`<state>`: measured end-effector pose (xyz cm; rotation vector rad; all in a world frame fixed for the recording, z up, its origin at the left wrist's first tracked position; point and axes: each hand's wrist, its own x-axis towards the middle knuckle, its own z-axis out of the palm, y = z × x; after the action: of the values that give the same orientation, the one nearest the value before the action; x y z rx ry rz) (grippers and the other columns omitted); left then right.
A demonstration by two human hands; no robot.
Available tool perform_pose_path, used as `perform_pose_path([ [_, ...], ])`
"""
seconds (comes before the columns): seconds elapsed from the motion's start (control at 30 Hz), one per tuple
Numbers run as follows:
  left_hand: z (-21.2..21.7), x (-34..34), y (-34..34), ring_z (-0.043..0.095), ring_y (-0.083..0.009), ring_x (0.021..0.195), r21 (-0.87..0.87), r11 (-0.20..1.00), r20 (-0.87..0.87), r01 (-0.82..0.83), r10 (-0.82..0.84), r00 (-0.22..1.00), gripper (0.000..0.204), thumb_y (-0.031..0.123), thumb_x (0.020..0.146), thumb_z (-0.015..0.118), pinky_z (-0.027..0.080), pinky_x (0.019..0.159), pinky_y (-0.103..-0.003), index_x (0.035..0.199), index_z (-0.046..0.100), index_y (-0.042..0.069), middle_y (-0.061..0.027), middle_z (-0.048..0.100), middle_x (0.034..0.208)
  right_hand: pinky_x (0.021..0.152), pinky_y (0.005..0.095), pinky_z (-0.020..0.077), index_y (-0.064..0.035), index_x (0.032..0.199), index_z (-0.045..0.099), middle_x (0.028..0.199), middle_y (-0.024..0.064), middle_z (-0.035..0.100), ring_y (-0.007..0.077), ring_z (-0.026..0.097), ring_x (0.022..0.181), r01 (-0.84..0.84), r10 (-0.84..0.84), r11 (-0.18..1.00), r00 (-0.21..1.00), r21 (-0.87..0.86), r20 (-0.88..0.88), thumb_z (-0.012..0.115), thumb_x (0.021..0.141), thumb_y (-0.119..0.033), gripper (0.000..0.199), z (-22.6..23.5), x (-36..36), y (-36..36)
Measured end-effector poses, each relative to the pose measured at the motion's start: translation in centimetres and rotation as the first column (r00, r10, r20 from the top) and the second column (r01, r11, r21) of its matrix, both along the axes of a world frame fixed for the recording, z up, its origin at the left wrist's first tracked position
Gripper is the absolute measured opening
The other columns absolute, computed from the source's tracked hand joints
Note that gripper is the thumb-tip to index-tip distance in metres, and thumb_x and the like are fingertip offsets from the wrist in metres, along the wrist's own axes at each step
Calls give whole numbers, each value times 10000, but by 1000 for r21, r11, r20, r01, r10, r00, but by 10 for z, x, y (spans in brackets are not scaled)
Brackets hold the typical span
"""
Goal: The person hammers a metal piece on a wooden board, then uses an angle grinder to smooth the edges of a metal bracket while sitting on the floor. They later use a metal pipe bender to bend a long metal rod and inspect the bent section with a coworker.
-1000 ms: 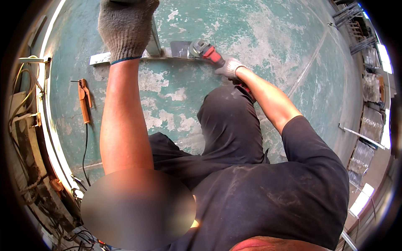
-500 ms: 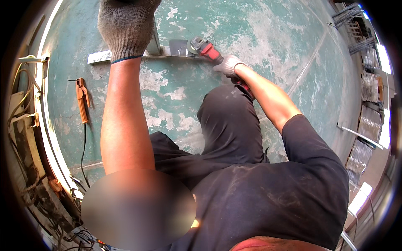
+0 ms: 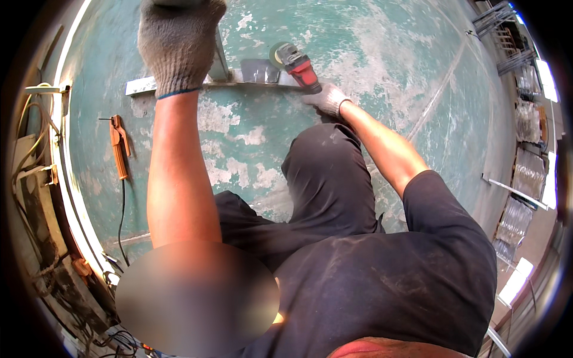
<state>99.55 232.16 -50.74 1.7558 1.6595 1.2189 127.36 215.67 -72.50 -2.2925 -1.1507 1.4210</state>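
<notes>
Right gloved hand (image 3: 325, 99) grips the red-bodied angle grinder (image 3: 295, 62), likely heavy and vibrating, by its rear; left gloved hand (image 3: 179, 42), at 11 o'clock, clenches the stiff grey metal bar (image 3: 179, 83).

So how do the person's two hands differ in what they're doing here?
The left hand is raised close to the camera, over the metal bar; the right hand reaches down, gripping the red angle grinder whose disc end sits at the bar. Both wear grey knit gloves.
</notes>
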Motion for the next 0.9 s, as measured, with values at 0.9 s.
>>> perform_pose_path([
  [0.9, -206, 13, -127, 766, -184, 875, -722, 480, 496, 498, -144, 856, 436, 92, 888, 864, 615, 724, -336, 1279, 680, 31, -56, 777, 1022, 963, 430, 602, 21, 1343, 720, 1209, 145, 797, 261, 768, 1106, 237, -214, 961, 314, -141, -925, 629, 1146, -369, 446, -9, -91, -9],
])
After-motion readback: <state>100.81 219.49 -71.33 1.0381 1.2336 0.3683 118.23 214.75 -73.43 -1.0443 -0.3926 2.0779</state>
